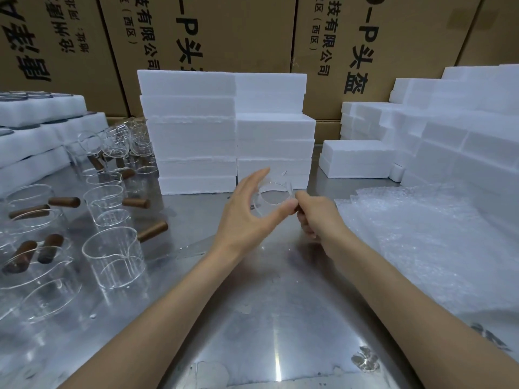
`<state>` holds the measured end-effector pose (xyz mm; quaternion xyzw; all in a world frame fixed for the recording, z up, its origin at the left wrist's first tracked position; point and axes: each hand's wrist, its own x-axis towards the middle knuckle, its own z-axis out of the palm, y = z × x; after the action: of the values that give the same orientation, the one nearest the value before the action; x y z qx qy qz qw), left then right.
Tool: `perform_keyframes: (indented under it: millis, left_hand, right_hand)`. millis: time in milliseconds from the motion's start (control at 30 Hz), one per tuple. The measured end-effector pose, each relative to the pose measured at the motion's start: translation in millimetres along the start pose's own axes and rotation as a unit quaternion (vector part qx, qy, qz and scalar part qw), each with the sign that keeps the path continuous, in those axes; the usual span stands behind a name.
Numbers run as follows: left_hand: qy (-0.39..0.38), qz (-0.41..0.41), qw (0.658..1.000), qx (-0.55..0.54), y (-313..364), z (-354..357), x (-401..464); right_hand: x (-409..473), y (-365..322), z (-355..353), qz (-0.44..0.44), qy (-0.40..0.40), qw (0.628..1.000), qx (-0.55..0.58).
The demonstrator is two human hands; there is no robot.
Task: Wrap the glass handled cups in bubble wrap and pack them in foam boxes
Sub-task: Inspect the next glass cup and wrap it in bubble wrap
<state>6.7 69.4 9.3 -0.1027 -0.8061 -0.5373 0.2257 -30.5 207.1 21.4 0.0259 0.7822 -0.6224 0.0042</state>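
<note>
A clear glass cup (273,193) is held above the steel table, its mouth facing me. My right hand (317,217) is closed around its handle, which is mostly hidden in the fist. My left hand (247,211) cups the glass body from the left, thumb under the rim and fingers spread along the far side. Several more glass cups with brown wooden handles (112,197) stand on the left of the table. A pile of bubble wrap sheets (429,234) lies flat to the right of my hands. Two stacks of white foam boxes (224,130) stand right behind the cup.
More foam boxes (449,127) are piled at the back right, and foam trays (36,127) at the far left. Brown cartons (224,32) wall off the back. The steel table (252,318) lies bare under my forearms.
</note>
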Motion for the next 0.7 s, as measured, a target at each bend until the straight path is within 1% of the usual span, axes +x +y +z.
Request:
perform_keyframes:
  millis: [67,167,300,400,500,600,700]
  left_hand:
    - [0.033,0.027,0.999,0.016,-0.3,5.4,-2.9]
    - [0.101,0.043,0.994,0.012,0.0,8.1,-4.1]
    - [0.160,0.032,0.986,-0.019,3.6,5.8,-4.1]
    - [0.194,0.011,0.979,-0.056,8.5,5.6,-3.2]
    - [0.195,-0.015,0.974,-0.117,13.0,4.3,-1.5]
    - [0.173,-0.046,0.967,-0.182,17.5,-0.9,1.3]
    - [0.098,-0.064,0.969,-0.220,17.4,-7.3,4.5]
  right_hand:
    - [-2.3,-1.7,2.3,0.011,-0.003,1.000,0.003]
    - [-5.8,-2.1,8.8,0.008,-0.004,1.000,-0.001]
    - [-9.9,-3.9,15.3,-0.028,-0.018,0.999,0.004]
    - [-13.1,-4.8,18.9,-0.031,-0.043,0.999,0.014]
    - [-11.4,-3.9,19.6,-0.010,-0.053,0.998,0.030]
    - [-8.2,-2.2,15.2,0.011,-0.076,0.996,0.054]
    - [-4.1,0.0,6.6,0.038,-0.110,0.990,0.073]
